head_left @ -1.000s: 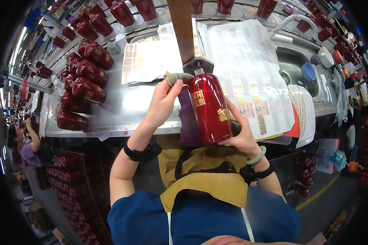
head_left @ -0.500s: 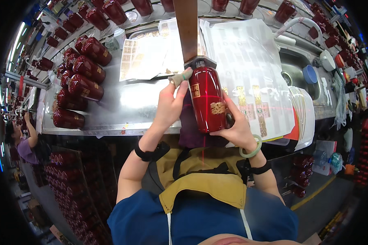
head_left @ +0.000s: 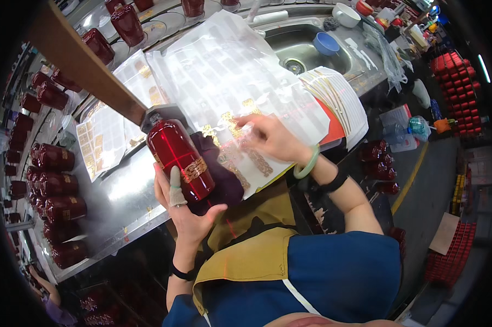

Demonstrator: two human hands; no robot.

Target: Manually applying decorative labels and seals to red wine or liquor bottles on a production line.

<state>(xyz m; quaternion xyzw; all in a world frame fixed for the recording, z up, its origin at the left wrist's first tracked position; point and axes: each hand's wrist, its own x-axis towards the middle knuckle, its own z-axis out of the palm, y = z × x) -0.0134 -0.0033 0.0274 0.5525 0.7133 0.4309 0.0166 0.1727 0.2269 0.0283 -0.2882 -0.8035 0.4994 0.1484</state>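
Observation:
A dark red glass bottle point(head_left: 175, 150) with a gold emblem lies tilted, its neck in a dark holder point(head_left: 157, 115) at the end of a wooden bar. My left hand point(head_left: 183, 210) lies against the bottle's lower left side, fingers stretched along it and thumb spread apart below the base. A grey finger cot covers one fingertip. My right hand point(head_left: 273, 139) is over a translucent sheet of gold stickers point(head_left: 213, 71), fingers bent together at a gold sticker strip point(head_left: 229, 126); whatever is between the fingertips is hidden. Red laser lines cross the bottle. Under it is a dark purple cloth point(head_left: 224, 174).
Several red bottles point(head_left: 60, 185) lie stacked at the left of the metal table. A sink point(head_left: 289, 46) holding a blue bowl point(head_left: 326, 43) is at the far right. Sticker sheets point(head_left: 107, 136) lie left of the wooden bar. White papers point(head_left: 347, 103) hang over the right edge.
My right hand has left the bottle and moved to the sticker sheet. My left hand has gone from the bottle's neck to its lower side. The view has turned right.

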